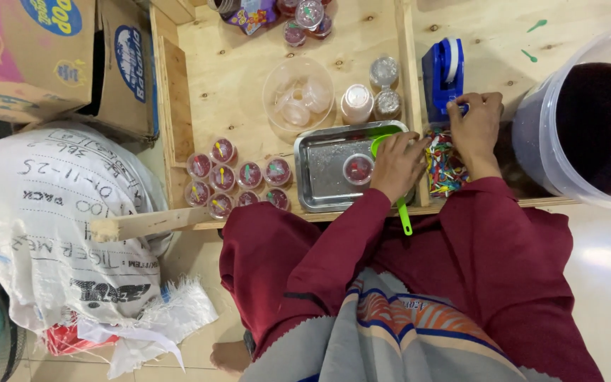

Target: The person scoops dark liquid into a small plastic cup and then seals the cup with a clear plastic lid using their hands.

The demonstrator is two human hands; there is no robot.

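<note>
Now nine sealed cups point(238, 178) sit left of one tray point(317, 185); whether left hand point(399, 166) or right hand point(475, 127) grips anything is unclear.

Pretty bright, even indoor light, soft shadows. Slight glare on the metal tray point(319, 170). Edges bend a bit, hands slightly blurry.

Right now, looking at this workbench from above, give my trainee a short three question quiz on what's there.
1. True or false: the left hand rests over the edge of the metal tray.
2. Which thing does the right hand touch? A) the blue tape dispenser B) the clear bowl C) the white sack
3. Fill in: the pile of small sticks between the hands is ____ in colour.

Key: 1 true. 2 A. 3 mixed: red, yellow, green and blue.
</note>
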